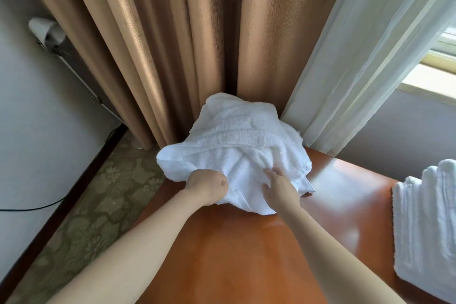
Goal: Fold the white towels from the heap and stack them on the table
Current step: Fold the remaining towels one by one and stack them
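Gripping the near edge of the white towel heap [234, 145] with the curled left hand [206, 186], on an orange desk [234, 254]. Resting the right hand [278, 186], fingers straight, on it.

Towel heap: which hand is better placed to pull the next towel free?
Probably the left hand: it grips a fold at the near edge of the towel heap, while the right hand only rests open-fingered on it.
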A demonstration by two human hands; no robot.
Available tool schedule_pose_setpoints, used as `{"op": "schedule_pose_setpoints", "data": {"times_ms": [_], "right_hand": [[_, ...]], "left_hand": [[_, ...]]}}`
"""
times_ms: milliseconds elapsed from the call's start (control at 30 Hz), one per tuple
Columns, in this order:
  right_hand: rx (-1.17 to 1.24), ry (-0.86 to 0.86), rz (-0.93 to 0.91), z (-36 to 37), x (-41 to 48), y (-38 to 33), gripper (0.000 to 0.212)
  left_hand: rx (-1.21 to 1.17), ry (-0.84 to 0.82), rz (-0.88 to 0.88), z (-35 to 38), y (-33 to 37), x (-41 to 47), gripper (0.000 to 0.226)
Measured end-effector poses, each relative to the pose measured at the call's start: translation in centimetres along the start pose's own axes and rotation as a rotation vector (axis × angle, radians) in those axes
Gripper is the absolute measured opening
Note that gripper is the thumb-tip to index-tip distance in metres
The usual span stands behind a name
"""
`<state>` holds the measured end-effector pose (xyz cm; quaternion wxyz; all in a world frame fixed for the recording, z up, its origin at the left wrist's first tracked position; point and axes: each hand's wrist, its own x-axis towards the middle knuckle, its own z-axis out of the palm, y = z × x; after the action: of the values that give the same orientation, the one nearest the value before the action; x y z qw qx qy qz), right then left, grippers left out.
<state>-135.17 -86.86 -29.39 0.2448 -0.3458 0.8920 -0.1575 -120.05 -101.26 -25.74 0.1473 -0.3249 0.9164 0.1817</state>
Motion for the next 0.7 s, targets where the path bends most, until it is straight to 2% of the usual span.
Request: {"op": "schedule_pose_setpoints", "data": {"times_ms": [133,267,433,500,600,700], "right_hand": [[0.053,0.189,0.019,-1.6,0.0,0.0,0.035],[0.070,0.158,-0.042,-1.8,0.1,0.4,0.023],[-0.033,-0.010,-0.029,0.1,0.6,-0.1,0.047],[-0.037,0.040,0.006,0.2,0.7,0.0,0.047],[-0.027,0.182,0.023,-0.5,1.1,0.3,0.034],[-0.047,0.220,0.022,-0.9,1.6,0.1,0.031]], "left_hand": [[0.039,0.017,-0.019,-0.2,0.5,-0.3,0.031],[0.026,0.052,0.003,-0.7,1.2,-0.3,0.032],[0.043,0.088,-0.010,-1.0,0.4,-0.5,0.032],[0.060,0.090,-0.021,-0.7,0.2,-0.6,0.032],[0.068,0.102,-0.029,-0.3,0.4,-0.4,0.033],[0.093,0.108,-0.022,-0.4,0.4,0.1,0.035]]}}
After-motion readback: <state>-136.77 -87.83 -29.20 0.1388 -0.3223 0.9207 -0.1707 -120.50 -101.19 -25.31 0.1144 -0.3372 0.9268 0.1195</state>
